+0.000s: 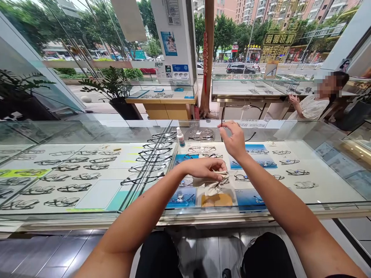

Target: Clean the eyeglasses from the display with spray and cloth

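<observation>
My left hand (207, 169) is low over the glass counter, its fingers closed on a beige cloth (213, 186) that hangs below them. Higher and to the right, my right hand (234, 139) pinches a thin dark eyeglass frame (243, 107) by one temple and holds it up above the counter's far edge. A small white spray bottle (180, 137) stands upright on the glass, beyond my left hand. Left of the bottle, a row of several dark eyeglasses (149, 164) runs along the glass top.
The glass display counter (179, 221) spans the view, with many eyeglasses inside. Across the aisle are two more display cases (166, 101), a potted plant (111, 87) and a wooden post (208, 58). A person (314, 106) in white is at the right.
</observation>
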A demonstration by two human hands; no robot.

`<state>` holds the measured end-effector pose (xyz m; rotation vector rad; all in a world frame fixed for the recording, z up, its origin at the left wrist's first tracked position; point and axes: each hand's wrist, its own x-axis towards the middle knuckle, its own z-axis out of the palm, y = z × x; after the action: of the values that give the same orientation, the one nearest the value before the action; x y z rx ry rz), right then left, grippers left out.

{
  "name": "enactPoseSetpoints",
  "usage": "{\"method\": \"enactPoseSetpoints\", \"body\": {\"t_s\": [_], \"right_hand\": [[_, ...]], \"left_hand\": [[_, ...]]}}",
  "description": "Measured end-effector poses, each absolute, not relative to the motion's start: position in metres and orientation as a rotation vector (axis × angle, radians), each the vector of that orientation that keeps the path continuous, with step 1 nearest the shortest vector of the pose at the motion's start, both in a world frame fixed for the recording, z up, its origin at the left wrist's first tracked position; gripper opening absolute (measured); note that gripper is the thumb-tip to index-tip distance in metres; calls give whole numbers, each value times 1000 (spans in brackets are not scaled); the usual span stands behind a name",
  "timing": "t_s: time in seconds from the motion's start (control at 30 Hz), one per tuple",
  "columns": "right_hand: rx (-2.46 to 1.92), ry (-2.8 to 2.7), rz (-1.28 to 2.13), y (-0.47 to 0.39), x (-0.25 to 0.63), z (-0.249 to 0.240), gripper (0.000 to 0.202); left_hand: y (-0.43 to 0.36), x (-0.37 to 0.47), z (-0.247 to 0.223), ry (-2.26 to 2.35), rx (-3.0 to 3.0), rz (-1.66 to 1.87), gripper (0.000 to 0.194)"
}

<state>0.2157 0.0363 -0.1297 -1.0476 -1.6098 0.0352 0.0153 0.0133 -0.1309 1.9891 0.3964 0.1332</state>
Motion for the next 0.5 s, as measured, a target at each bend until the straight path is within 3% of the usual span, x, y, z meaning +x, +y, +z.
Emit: {"method": "enactPoseSetpoints", "body": {"t_s": [0.1,0.23,0.43,0.5], "right_hand": [[-1049,-1624,29,36,214,-130,21],[-1036,-1625,23,36,215,-131,20],[-1005,-1619,36,37,215,-134,19],[-1006,-1617,27,38,215,-135,19]], "left_hand": [[15,17,-132,389,1973,212,33],[24,16,-131,578,2048,625,28],[47,0,-128,1414,2206,1498,8],[54,-7,-129,1770,2044,1635,22]]}}
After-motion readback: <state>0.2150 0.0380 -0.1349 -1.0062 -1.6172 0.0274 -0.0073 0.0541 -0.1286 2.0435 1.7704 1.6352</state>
